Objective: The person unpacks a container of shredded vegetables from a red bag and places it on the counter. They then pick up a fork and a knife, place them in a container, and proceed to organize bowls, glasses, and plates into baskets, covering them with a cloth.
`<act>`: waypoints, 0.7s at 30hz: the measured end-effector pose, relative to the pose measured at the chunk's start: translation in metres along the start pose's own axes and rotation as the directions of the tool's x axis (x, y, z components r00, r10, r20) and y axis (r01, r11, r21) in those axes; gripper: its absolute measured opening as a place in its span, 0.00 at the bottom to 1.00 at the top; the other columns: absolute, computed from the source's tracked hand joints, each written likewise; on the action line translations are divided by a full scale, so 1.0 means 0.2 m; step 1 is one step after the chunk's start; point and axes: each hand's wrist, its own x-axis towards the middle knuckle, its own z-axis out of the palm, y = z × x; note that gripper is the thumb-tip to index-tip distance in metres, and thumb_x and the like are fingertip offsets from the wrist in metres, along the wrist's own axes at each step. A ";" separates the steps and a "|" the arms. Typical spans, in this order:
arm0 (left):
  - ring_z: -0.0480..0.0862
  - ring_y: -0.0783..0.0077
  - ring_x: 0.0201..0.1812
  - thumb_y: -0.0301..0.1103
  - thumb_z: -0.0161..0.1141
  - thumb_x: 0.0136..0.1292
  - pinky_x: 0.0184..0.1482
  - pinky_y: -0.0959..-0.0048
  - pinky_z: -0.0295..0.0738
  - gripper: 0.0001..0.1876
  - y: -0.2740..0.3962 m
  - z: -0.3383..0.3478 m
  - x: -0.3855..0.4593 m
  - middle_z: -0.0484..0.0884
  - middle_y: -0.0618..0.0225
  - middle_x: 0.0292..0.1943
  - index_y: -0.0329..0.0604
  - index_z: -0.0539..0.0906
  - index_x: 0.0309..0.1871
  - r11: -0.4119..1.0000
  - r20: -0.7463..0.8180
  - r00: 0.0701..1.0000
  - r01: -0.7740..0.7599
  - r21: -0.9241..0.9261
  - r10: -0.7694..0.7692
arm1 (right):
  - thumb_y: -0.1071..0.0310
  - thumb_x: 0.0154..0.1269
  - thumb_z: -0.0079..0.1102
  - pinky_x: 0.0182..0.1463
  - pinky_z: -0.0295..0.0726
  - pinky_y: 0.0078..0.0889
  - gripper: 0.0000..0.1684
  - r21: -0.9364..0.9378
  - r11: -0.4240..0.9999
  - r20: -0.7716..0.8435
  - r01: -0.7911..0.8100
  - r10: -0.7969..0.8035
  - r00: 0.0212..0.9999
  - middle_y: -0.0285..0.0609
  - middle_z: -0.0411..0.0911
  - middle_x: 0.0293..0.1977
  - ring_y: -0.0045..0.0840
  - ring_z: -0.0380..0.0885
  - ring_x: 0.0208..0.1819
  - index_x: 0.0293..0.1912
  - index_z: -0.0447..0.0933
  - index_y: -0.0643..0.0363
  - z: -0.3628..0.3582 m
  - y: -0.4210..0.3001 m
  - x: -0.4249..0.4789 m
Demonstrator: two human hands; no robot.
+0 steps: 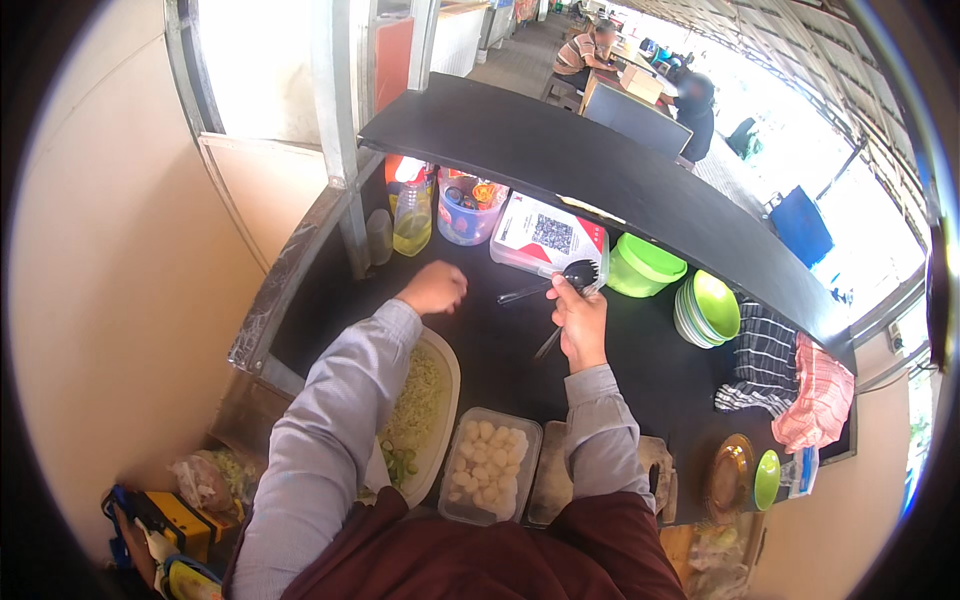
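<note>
My right hand (582, 319) is closed around several utensils, among them a black plastic spoon and fork (581, 274) whose heads stick out above my fingers. A thin handle points down below the fist. My left hand (436, 288) hovers over the black counter (487, 337) with curled fingers, slightly blurred; I cannot tell whether anything is in it. Under my left forearm lies an oval tray (448, 375) of shredded greens (416, 394) with sliced green pieces (399, 461). Beside it stands a clear plastic container (531, 450) of pale round balls (486, 461).
Along the back stand a squeeze bottle (412, 217), a plastic tub (469, 217), a lidded box (517, 247) with a printed code and a green container (645, 266). Stacked bowls (705, 309) and cloths (765, 360) lie right. A wooden board (551, 450) is near me. Two people sit beyond the raised shelf (600, 142).
</note>
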 end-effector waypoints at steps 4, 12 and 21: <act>0.81 0.54 0.44 0.29 0.59 0.56 0.44 0.61 0.77 0.17 0.13 0.00 0.10 0.78 0.54 0.50 0.40 0.78 0.50 0.891 -0.481 0.834 -0.028 0.452 0.270 | 0.72 0.60 0.62 0.15 0.50 0.14 0.09 -0.120 0.990 -0.002 0.069 -0.070 0.998 0.38 0.76 0.25 0.07 0.55 0.13 0.40 0.77 0.63 0.00 -0.01 -0.01; 0.82 0.58 0.41 0.26 0.54 0.55 0.40 0.66 0.80 0.12 0.12 -0.04 0.34 0.76 0.59 0.43 0.42 0.77 0.43 0.631 -0.449 0.764 0.071 0.773 0.464 | 0.73 0.60 0.62 0.15 0.50 0.14 0.10 -0.211 0.964 0.038 0.163 -0.158 0.987 0.37 0.76 0.26 0.06 0.55 0.13 0.42 0.77 0.63 0.04 -0.04 -0.07; 0.83 0.60 0.36 0.28 0.55 0.56 0.35 0.65 0.81 0.08 0.08 -0.05 0.39 0.75 0.58 0.39 0.41 0.79 0.38 0.632 -0.453 0.741 0.050 0.773 0.495 | 0.73 0.60 0.62 0.16 0.52 0.14 0.09 -0.214 0.969 0.022 0.123 -0.121 0.992 0.36 0.76 0.25 0.07 0.57 0.14 0.42 0.78 0.64 0.04 -0.02 -0.12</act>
